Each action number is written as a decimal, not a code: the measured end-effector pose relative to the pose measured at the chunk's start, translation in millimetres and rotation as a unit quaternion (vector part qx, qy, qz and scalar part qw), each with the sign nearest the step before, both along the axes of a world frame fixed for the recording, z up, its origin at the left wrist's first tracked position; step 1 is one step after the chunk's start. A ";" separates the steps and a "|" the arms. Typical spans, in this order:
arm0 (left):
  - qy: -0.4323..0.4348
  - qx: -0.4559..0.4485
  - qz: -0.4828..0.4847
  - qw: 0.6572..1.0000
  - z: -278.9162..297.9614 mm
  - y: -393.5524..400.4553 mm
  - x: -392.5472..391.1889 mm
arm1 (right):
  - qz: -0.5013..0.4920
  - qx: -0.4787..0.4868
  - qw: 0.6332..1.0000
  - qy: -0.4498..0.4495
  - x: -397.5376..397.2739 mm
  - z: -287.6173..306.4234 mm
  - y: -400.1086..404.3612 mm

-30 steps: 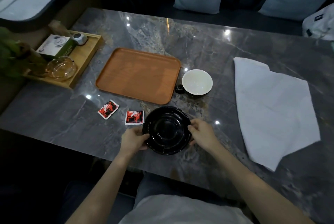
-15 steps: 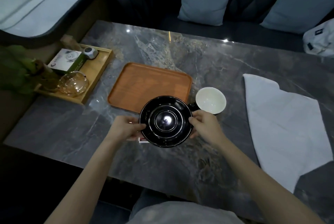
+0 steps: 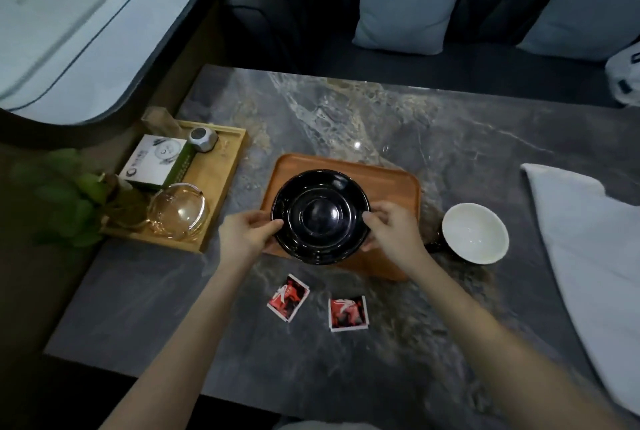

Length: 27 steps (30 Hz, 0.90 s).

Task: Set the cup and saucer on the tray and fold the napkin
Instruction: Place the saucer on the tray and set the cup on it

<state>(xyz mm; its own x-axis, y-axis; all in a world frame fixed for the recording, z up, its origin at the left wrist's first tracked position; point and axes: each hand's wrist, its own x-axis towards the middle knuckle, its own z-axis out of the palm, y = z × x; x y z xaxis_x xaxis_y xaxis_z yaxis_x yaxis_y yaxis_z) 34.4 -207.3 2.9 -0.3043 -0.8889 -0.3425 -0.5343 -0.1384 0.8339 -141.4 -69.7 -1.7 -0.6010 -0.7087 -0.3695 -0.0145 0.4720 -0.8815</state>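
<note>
Saucer transfer is under way. The glossy black round saucer point(image 3: 320, 216) is held over the flat orange-brown wooden tray point(image 3: 394, 187), gripped at opposite rims: the left hand point(image 3: 247, 233) pinches the left edge, and the right hand point(image 3: 393, 230) pinches the right edge. A second ago the saucer lay on the grey marble counter point(image 3: 450, 138), just beside two red sachets point(image 3: 317, 305); it has since been lifted and carried forward above the tray. Whether it already touches the tray surface cannot be determined.

The white-lined cup with dark exterior point(image 3: 474, 233) stands on the counter just beside the tray's right edge, untouched. The white cloth napkin point(image 3: 588, 239) lies unfolded and well apart at the right.

Assessment: the first placement is nearly complete. Lowering and releasing the saucer comes next; setting the cup on it and folding the napkin are not yet done.
</note>
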 end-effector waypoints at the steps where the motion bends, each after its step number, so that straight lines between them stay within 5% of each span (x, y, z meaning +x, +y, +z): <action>1: -0.005 -0.003 -0.003 1.000 -5.3 -8.7 0.0 | -0.001 0.007 1.000 -0.001 1.6 -3.8 -8.5; 9: -0.050 0.031 -0.014 0.998 -43.3 -58.8 -3.4 | -0.007 0.088 0.996 0.000 2.4 -38.5 -63.8; 27: -0.115 -0.020 -0.082 0.990 -69.2 -83.9 -7.9 | -0.018 0.065 0.997 0.029 -1.8 -69.7 -80.3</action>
